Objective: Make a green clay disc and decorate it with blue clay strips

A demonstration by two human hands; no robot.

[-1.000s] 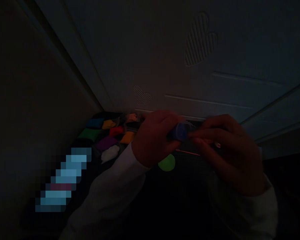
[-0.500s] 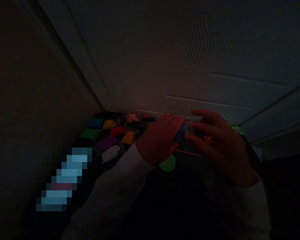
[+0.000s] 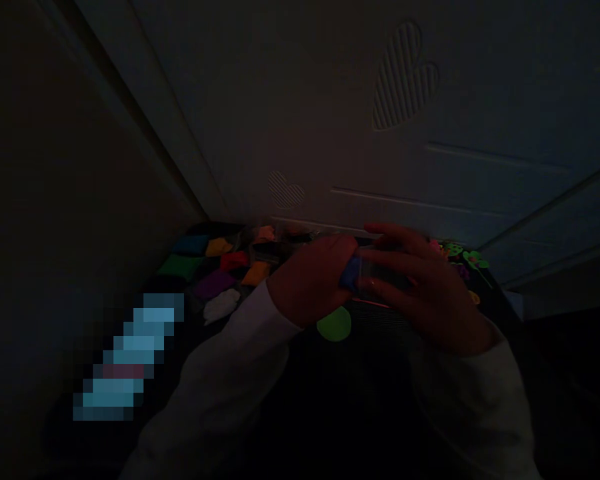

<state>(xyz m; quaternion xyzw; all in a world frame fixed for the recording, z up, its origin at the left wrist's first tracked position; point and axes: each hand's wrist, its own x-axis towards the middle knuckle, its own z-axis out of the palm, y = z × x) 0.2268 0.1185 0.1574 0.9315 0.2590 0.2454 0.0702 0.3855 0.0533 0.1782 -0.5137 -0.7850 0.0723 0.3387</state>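
My left hand [image 3: 313, 277] is wrapped round a clear bag of blue modelling clay [image 3: 351, 272], with the blue end showing at its fingers. On the other side, my right hand [image 3: 420, 287] has thumb and fingertips on the bag's clear plastic edge, its other fingers raised and spread. Below the hands lies a flat green clay disc [image 3: 335, 324]. A thin pink stick [image 3: 373, 303] shows partly under my right hand. Dim light hides the finer detail of the grip.
Several bags of coloured clay lie at the left, among them a purple one [image 3: 215, 283] and a white lump [image 3: 221, 306]. Green flower-like clay pieces [image 3: 475, 259] sit at the right back. A blurred bright screen [image 3: 130, 357] is at the lower left. A panelled door [image 3: 330, 120] rises behind the table.
Both hands have shifted left with the bag of blue clay. The right hand's move uncovers more colourful pieces at the right back and hides the orange piece beside it.
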